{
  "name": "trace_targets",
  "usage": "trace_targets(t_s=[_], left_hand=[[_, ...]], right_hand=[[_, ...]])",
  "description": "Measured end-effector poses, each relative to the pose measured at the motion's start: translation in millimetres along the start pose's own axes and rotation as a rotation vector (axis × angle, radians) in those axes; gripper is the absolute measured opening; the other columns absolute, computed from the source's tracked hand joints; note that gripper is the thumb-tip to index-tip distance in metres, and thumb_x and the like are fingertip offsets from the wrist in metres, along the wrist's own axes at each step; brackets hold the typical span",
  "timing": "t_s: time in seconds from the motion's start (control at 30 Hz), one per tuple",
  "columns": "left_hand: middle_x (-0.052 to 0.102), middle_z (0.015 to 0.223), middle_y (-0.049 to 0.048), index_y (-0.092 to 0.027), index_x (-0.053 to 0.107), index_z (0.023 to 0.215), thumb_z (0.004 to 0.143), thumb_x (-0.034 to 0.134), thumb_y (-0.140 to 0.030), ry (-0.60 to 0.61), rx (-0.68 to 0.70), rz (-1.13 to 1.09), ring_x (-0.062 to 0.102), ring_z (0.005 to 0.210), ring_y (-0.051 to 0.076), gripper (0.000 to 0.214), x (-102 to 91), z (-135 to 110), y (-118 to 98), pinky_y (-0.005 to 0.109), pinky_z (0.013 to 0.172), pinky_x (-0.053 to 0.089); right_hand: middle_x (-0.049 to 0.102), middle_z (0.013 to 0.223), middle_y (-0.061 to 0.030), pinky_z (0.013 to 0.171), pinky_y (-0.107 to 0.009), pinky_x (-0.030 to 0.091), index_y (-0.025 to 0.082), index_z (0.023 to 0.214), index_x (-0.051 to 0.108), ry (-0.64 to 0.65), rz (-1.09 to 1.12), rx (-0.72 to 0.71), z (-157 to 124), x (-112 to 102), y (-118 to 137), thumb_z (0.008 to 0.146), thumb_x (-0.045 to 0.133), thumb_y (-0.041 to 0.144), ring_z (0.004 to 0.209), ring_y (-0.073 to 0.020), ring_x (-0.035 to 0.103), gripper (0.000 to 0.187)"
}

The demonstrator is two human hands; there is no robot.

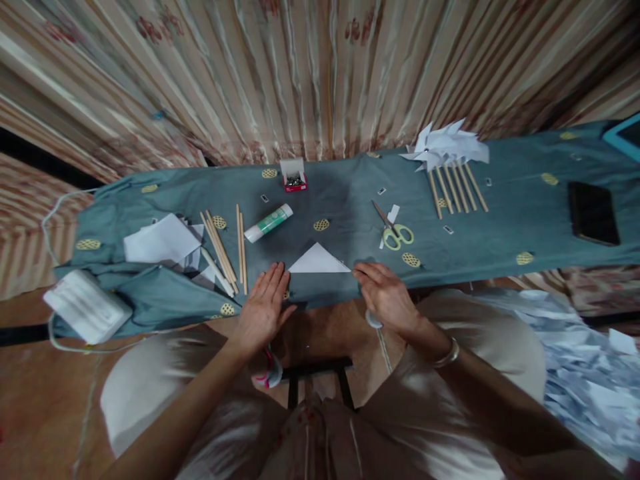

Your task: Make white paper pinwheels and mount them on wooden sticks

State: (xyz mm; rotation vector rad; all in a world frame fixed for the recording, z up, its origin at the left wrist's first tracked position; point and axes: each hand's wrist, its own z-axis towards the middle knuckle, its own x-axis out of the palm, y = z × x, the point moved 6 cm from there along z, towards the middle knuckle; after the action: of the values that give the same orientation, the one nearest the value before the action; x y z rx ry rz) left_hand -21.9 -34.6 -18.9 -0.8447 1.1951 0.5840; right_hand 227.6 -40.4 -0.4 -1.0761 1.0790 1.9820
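While hands (pixel 261 305) (pixel 387 295) touch paper (pixel 318 260), left lies flat.

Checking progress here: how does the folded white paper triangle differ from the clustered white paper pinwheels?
The folded white paper triangle is one plain shape; the clustered white paper pinwheels have pointed blades. The triangle has no stick; the pinwheels bear pale wooden sticks. Both lie on the teal cloth.

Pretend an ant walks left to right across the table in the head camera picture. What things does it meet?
Boxy white object, paper pile, wooden sticks, glue stick, folded paper triangle, scissors, paper pinwheels, dark phone, blue-edged object.
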Motion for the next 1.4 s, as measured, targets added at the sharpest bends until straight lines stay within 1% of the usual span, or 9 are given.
trace_targets(t_s=[0.17,0.27,0.47,0.63,0.8,0.93,1.03,1.2,1.4], left_hand=[[0.049,0.152,0.0212,-0.013,0.045,0.146,0.101,0.044,-0.041,-0.071,-0.115,-0.160,0.042,0.146,0.031,0.053,-4.0,0.6,7.0,0.057,0.118,0.035],[0.052,0.149,0.0202,-0.013,0.048,0.145,0.101,0.044,-0.042,-0.111,-0.183,-0.277,0.044,0.144,0.030,0.053,-6.5,6.3,9.2,0.055,0.118,0.036],[0.056,0.146,0.0196,-0.012,0.055,0.139,0.097,0.049,-0.048,-0.166,-0.365,-0.589,0.048,0.141,0.031,0.055,-12.2,19.0,14.3,0.054,0.120,0.033],[0.054,0.149,0.0158,-0.020,0.049,0.141,0.080,0.074,-0.048,-0.419,-0.697,-1.314,0.051,0.139,0.029,0.072,-16.0,29.4,20.6,0.048,0.119,0.036],[0.076,0.106,0.0091,-0.017,0.068,0.102,0.080,0.076,-0.039,-0.227,-0.880,-1.978,0.073,0.101,0.024,0.033,-9.5,51.7,4.8,0.045,0.103,0.054],[0.077,0.094,0.0061,-0.015,0.069,0.094,0.081,0.070,-0.015,-0.226,-0.952,-2.012,0.075,0.084,0.018,0.013,-12.2,61.6,8.8,0.036,0.088,0.061],[0.077,0.085,0.0067,-0.011,0.071,0.091,0.081,0.065,-0.007,-0.251,-1.003,-1.976,0.074,0.074,0.017,0.012,-11.7,67.4,13.8,0.033,0.083,0.062],[0.078,0.088,0.0121,-0.008,0.072,0.088,0.080,0.074,-0.013,-0.305,-1.027,-1.937,0.076,0.084,0.023,0.010,-7.3,75.9,20.0,0.037,0.093,0.061],[0.079,0.088,0.0131,-0.007,0.073,0.088,0.073,0.083,-0.018,-0.359,-1.018,-1.941,0.076,0.093,0.026,0.021,1.1,76.8,30.4,0.038,0.097,0.059]], right_hand=[[0.070,0.126,-0.0124,0.104,-0.048,0.051,0.019,0.120,0.068,-0.088,0.267,0.203,14.1,-1.4,-15.9,0.095,0.054,0.027,0.118,-0.0266,0.065,0.030],[0.065,0.136,-0.0142,0.107,-0.049,0.048,0.020,0.119,0.068,-0.039,0.370,0.254,29.8,11.7,-14.7,0.088,0.067,0.032,0.125,-0.0284,0.061,0.033],[0.066,0.135,-0.0161,0.105,-0.047,0.049,0.020,0.082,0.068,0.021,0.468,0.251,51.2,23.6,2.5,0.086,0.065,0.020,0.127,-0.0284,0.063,0.005],[0.074,0.117,-0.0109,0.096,-0.039,0.055,0.021,0.092,0.067,-0.086,0.419,0.122,59.7,3.4,26.7,0.095,0.055,0.021,0.110,-0.0222,0.071,0.012],[0.076,0.100,-0.0116,0.088,-0.039,0.059,0.019,0.096,0.068,-0.173,0.214,-0.108,75.3,-5.8,50.3,0.099,0.049,0.018,0.094,-0.0222,0.072,0.019],[0.076,0.102,-0.0125,0.088,-0.039,0.058,0.017,0.100,0.069,-0.230,0.229,-0.116,86.1,-6.9,55.4,0.097,0.057,0.028,0.097,-0.0235,0.071,0.016],[0.076,0.100,-0.0087,0.088,-0.036,0.056,0.020,0.099,0.070,-0.209,0.415,0.055,93.6,-3.4,44.8,0.097,0.056,0.039,0.098,-0.0218,0.071,0.024],[0.068,0.070,-0.0006,0.061,-0.027,0.048,0.019,0.080,0.072,-0.179,0.819,0.491,101.7,18.2,13.1,0.088,0.063,0.047,0.064,-0.0148,0.060,0.031],[0.066,0.067,0.0010,0.059,-0.027,0.045,0.019,0.074,0.071,-0.172,1.095,0.642,109.8,43.6,4.8,0.070,0.077,0.053,0.062,-0.0129,0.055,0.034]])
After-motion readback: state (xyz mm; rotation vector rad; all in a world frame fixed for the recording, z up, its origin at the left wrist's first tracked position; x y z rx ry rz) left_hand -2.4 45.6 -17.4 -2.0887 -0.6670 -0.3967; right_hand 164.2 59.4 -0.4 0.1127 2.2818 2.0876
